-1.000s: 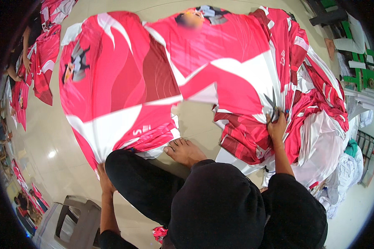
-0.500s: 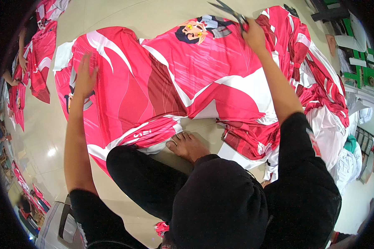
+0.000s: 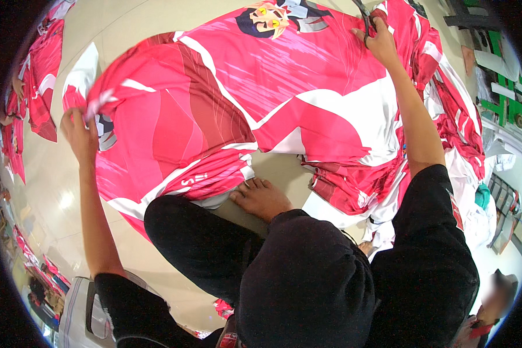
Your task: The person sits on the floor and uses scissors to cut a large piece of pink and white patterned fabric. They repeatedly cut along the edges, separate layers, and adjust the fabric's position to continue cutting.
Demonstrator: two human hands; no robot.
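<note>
A large sheet of red, pink and white printed fabric (image 3: 325,58), with a cartoon figure on it, spreads over the floor in front of me. At its left end my left hand (image 3: 81,129) is closed on the edge, and the fabric there is lifted and folded over, slightly blurred. My right hand (image 3: 381,45) holds a pair of dark-handled scissors (image 3: 366,22) by the handles, above the fabric's far right part. The scissors' blades point away from me and their tips run out of the picture.
Crumpled red and white fabric (image 3: 446,124) is heaped along the right side. My bare foot (image 3: 264,198) rests by the fabric's near edge. More printed fabric (image 3: 43,87) lies at far left beside another person's hand. Green metal framing (image 3: 507,107) stands at far right.
My left hand, which lay spread over the fabric, has moved left and taken its edge, folding it up. The right hand with the scissors has shifted slightly right.
</note>
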